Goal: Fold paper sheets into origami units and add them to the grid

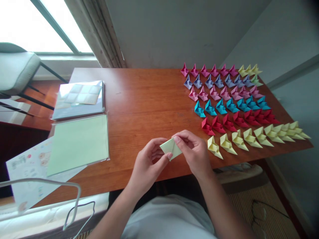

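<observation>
Between my two hands, above the table's front edge, is a small folded pale green paper [168, 146] with a diagonal crease across its face. My left hand [152, 157] grips its lower left side, thumb on the front near the bottom corner and fingers behind. On the upper right corner, my right hand [193, 149] pinches the same paper between thumb and fingers. The fingertips behind the paper are hidden. Closest to my right hand stands a pale yellow folded paper boat [213, 147], the first of a row running to the right.
Rows of folded paper boats in magenta, purple, pink, blue [220, 106], red [228, 122] and yellow cover the right of the wooden table [144, 99]. At left lie a pale green paper stack [81, 141], a glossy packet [77, 111] and a printed sheet [30, 169]. A cable [50, 181] crosses lower left.
</observation>
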Available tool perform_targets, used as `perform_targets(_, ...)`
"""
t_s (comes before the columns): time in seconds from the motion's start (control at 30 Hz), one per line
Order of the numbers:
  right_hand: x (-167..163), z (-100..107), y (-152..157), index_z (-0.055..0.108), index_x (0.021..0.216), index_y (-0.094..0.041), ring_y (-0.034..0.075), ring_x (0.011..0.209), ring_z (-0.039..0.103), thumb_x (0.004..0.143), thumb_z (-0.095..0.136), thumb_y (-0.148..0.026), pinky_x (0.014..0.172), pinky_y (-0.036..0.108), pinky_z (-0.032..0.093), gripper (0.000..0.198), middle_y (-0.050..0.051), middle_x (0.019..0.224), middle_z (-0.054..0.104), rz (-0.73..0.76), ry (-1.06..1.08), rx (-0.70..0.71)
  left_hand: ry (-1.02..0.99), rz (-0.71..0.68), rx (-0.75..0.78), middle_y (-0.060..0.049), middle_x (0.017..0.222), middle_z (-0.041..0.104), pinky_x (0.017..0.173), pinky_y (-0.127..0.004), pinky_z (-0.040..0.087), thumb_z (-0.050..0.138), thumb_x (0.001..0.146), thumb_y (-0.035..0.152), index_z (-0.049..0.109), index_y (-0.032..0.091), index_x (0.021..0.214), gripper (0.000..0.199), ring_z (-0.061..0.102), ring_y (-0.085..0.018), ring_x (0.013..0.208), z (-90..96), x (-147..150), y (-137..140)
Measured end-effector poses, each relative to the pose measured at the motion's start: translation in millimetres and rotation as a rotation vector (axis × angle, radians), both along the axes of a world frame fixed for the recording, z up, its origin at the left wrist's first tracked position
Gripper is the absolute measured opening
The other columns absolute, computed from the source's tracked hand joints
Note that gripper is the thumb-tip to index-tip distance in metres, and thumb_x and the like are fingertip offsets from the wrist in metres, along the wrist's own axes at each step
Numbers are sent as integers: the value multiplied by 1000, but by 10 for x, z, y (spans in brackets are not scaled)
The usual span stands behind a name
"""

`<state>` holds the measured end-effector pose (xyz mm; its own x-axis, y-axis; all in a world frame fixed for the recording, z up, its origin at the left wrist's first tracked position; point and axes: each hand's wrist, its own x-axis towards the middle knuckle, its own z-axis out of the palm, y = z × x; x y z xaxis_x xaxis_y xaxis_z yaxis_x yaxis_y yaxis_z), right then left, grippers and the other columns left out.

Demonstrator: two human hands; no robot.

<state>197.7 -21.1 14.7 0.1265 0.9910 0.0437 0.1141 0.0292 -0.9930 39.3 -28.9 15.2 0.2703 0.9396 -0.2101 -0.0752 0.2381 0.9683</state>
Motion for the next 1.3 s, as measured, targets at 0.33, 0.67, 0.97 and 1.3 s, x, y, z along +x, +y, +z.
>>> perform_targets(0.33, 143, 66, -4, 70, 97, -22, 18, 87, 66, 97, 55, -35, 76, 29, 54, 20, 3, 92, 68, 58, -76, 55, 236, -28, 135, -4, 84, 74, 69, -26, 54, 68, 88, 29, 68, 19, 92, 12, 67, -16, 73, 23, -3, -25)
perform_targets(0.67, 222, 292, 81, 69, 106, -22, 21, 101, 64, 97, 58, -30, 89, 37, 52, 16, 6, 103, 71, 279, -430, 295, 449, -86, 267, 0, 74, 70, 63, -23, 49, 64, 90, 28, 67, 18, 83, 12, 63, -13, 65, 68, -43, -17)
perform_targets(0.97, 162, 274, 102, 67, 87, -20, 17, 83, 60, 94, 65, -20, 77, 32, 48, 7, 2, 84, 68, 377, -499, 311, 486, -100, 334, 3, 71, 71, 62, -16, 46, 66, 88, 20, 69, 18, 82, 7, 62, -8, 61, 44, -39, -26)
perform_targets(1.3, 106, 335, 117, 66, 76, -19, 14, 77, 61, 89, 69, -17, 73, 28, 45, 14, -1, 76, 66, 319, -377, 99, 122, -179, -48, -3, 75, 74, 68, -23, 55, 74, 84, 32, 74, 15, 84, 17, 68, -16, 70, 68, -56, 19)
